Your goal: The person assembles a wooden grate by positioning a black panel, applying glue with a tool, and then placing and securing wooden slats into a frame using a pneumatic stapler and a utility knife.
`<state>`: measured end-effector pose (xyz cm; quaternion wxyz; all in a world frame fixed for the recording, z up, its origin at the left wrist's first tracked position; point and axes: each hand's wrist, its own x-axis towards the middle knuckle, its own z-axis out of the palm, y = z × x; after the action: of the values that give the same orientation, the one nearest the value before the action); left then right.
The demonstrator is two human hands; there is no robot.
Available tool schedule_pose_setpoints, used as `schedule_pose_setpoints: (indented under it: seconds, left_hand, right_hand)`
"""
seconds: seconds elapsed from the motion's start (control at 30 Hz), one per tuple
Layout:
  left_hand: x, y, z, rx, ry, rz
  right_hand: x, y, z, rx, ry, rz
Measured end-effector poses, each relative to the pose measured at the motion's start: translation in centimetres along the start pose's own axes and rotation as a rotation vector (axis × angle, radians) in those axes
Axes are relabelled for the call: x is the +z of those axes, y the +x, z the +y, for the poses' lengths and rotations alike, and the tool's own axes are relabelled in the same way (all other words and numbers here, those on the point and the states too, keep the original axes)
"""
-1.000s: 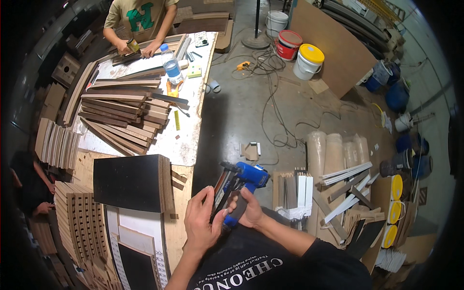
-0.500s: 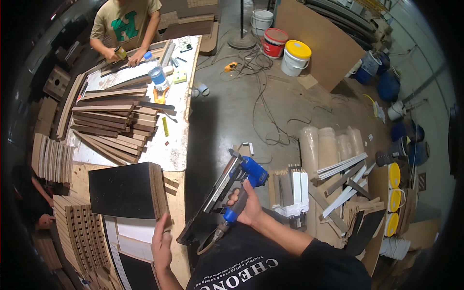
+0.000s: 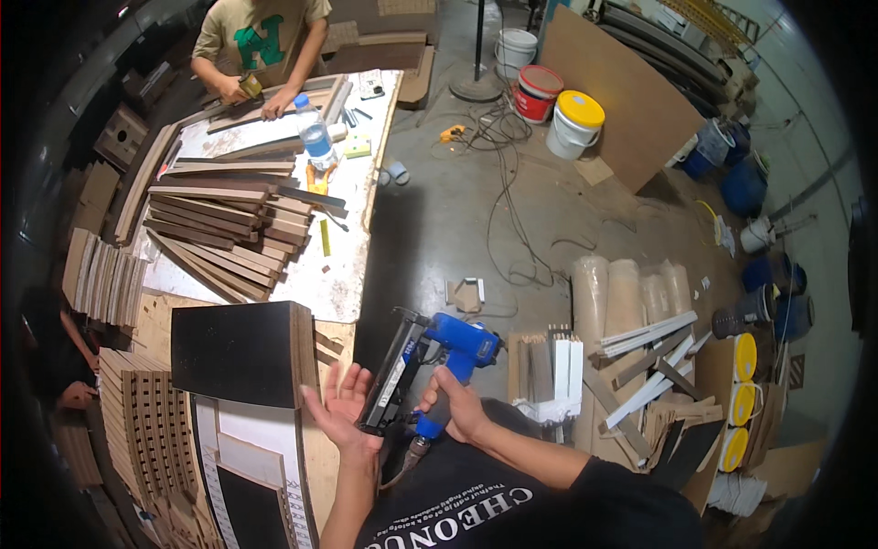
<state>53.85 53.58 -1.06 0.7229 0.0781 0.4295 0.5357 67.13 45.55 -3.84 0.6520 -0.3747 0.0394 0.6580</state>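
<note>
A blue and black pneumatic nail gun [image 3: 468,340] is in front of me, with my right hand [image 3: 457,412] wrapped round its grip. An air hose fitting [image 3: 416,450] hangs from the bottom of the grip. My left hand [image 3: 343,409] is open, palm up and fingers spread, against or just beside the lower end of the nail gun's long magazine [image 3: 393,384]; whether they touch is hard to tell. Left of that hand, a black-faced board stack [image 3: 240,352] with brown edges rests on the wooden bench [image 3: 334,384]. Below it lies a white and black panel piece [image 3: 247,457].
Many wood strips [image 3: 219,210] cover the white table [image 3: 343,274], where a co-worker [image 3: 261,55] handles a frame with a tool. Slotted boards [image 3: 151,421] are stacked at left. Wrapped rolls [image 3: 622,293], strips and cardboard stand at right. Buckets [image 3: 573,128] and cables [image 3: 498,156] occupy the floor ahead.
My left hand has moved right, away from the black-faced boards, to the magazine's lower end, and turned palm up. The nail gun now stands more upright. The view has shifted slightly.
</note>
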Motion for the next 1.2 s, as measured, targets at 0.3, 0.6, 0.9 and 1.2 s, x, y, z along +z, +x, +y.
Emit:
schedule_pose_setpoints:
  seconds: [0.3,0.6,0.9,1.2]
  left_hand:
    - [-3.4,-0.6,-1.7,-0.146,0.009,-0.204]
    - [-11.8,-7.5,-2.0,0.06,-0.231,0.214]
    - [-13.8,-11.8,0.1,0.167,-0.363,0.248]
    - [-20.6,-31.2,1.0,0.864,0.788,0.467]
  right_hand:
    - [-1.5,0.3,-1.2,0.122,-0.093,-0.092]
    - [0.1,0.7,0.0,0.338,-0.391,-0.26]
    - [2.3,-4.4,4.4,0.388,-0.624,-0.463]
    - [3.5,-15.9,13.5,0.656,-0.772,-0.811]
